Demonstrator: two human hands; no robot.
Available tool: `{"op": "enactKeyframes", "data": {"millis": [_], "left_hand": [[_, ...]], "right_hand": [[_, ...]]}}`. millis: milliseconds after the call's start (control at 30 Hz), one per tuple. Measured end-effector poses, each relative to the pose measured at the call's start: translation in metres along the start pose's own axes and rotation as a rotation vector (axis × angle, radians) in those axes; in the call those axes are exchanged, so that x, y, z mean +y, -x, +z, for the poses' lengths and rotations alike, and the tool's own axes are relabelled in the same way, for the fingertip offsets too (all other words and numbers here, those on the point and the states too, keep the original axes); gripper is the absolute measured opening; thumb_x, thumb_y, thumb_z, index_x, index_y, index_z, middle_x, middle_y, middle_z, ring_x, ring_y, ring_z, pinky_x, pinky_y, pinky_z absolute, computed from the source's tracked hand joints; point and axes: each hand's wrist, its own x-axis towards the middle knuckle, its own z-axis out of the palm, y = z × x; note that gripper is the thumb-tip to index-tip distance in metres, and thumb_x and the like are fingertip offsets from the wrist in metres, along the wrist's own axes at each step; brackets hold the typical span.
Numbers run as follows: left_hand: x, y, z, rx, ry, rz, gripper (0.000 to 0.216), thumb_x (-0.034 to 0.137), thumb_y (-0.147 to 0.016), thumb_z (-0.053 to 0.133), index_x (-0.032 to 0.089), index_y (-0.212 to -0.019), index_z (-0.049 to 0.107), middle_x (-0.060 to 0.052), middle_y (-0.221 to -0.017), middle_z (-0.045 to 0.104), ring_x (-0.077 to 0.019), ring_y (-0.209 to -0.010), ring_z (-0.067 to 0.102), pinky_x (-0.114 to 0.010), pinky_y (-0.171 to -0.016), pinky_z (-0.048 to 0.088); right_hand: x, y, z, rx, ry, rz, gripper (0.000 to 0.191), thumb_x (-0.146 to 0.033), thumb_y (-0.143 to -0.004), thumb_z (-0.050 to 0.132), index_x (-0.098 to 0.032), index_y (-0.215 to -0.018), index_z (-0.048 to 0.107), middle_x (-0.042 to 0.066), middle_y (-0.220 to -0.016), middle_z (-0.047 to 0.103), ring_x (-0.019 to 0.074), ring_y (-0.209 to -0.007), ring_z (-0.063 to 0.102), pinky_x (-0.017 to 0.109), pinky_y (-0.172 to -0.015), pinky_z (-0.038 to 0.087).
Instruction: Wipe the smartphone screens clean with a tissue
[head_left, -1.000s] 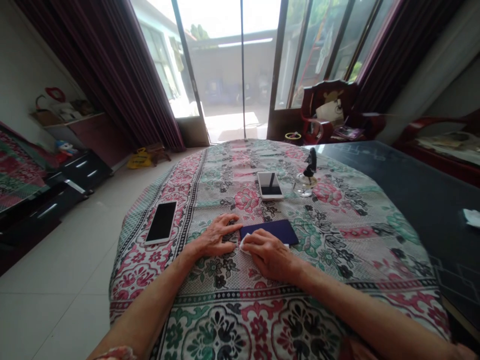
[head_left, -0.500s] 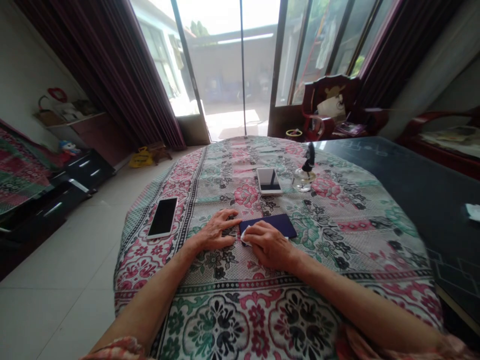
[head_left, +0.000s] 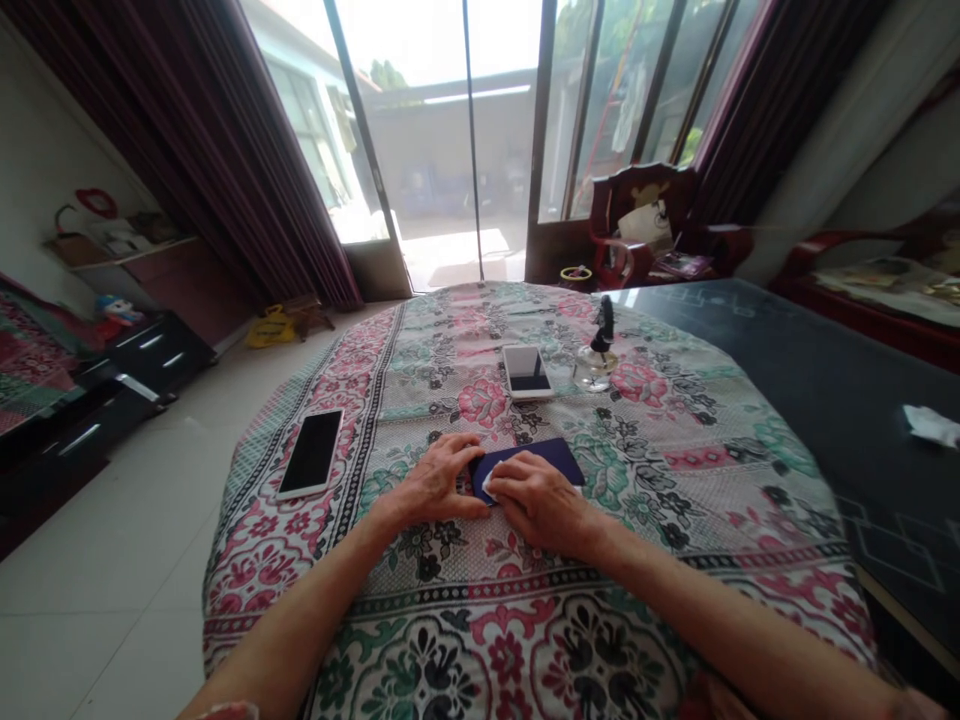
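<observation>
A dark blue phone (head_left: 541,458) lies flat on the floral tablecloth (head_left: 675,470) in front of me. My left hand (head_left: 435,483) rests at its left end, fingers curled against the edge. My right hand (head_left: 534,500) lies over its near left part, fingers pressed on a small white cloth (head_left: 489,487) that peeks out by the fingertips. Most of the cloth is hidden under that hand.
A white phone with a dark screen (head_left: 528,371) lies farther back, beside a small clear bottle with a black top (head_left: 597,358). A second white phone (head_left: 310,453) lies near the left table edge. Dark glass tabletop (head_left: 810,380) to the right holds a crumpled white tissue (head_left: 930,424).
My left hand has closed in from flat on the cloth to the blue phone's left end. My right hand has stayed on the white cloth over the phone.
</observation>
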Motion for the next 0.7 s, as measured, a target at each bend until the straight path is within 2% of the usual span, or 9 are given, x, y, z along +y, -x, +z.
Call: {"op": "enactKeyframes", "data": {"millis": [133,500,600,700], "left_hand": [[-0.002,0.001,0.005,0.039,0.026,0.005,0.072,0.051,-0.061,0.079,0.021,-0.122,0.053,-0.012,-0.127,0.051,-0.03,-0.119,0.046,-0.047,-0.104,0.037],[0.003,-0.001,0.001,0.037,0.073,-0.026,0.069,0.044,-0.058,0.08,0.019,-0.118,0.056,-0.011,-0.119,0.052,-0.0299,-0.112,0.048,-0.045,-0.099,0.041],[0.0,-0.001,0.0,0.031,0.09,-0.044,0.069,0.037,-0.056,0.08,0.021,-0.118,0.055,-0.01,-0.119,0.051,-0.0299,-0.113,0.048,-0.045,-0.099,0.042],[-0.01,0.003,-0.006,0.01,0.086,-0.064,0.069,0.031,-0.055,0.079,0.021,-0.119,0.054,-0.009,-0.122,0.049,-0.0299,-0.116,0.046,-0.044,-0.101,0.041]], "right_hand": [[0.006,0.007,-0.004,0.053,0.031,0.073,0.019,-0.012,-0.083,0.053,-0.02,-0.09,0.068,0.005,-0.089,0.065,0.0182,-0.086,0.056,0.034,-0.083,0.044],[0.049,0.026,-0.03,0.188,0.234,0.38,0.019,-0.012,-0.082,0.052,-0.019,-0.085,0.069,0.006,-0.086,0.066,0.0198,-0.082,0.059,0.034,-0.082,0.046],[0.05,0.024,-0.026,0.195,0.271,0.396,0.02,-0.015,-0.086,0.05,-0.02,-0.089,0.069,0.007,-0.089,0.066,0.0208,-0.084,0.058,0.035,-0.083,0.045],[0.045,0.02,-0.02,0.161,0.236,0.348,0.022,-0.015,-0.088,0.048,-0.02,-0.097,0.067,0.007,-0.096,0.065,0.0208,-0.089,0.056,0.035,-0.084,0.045]]}}
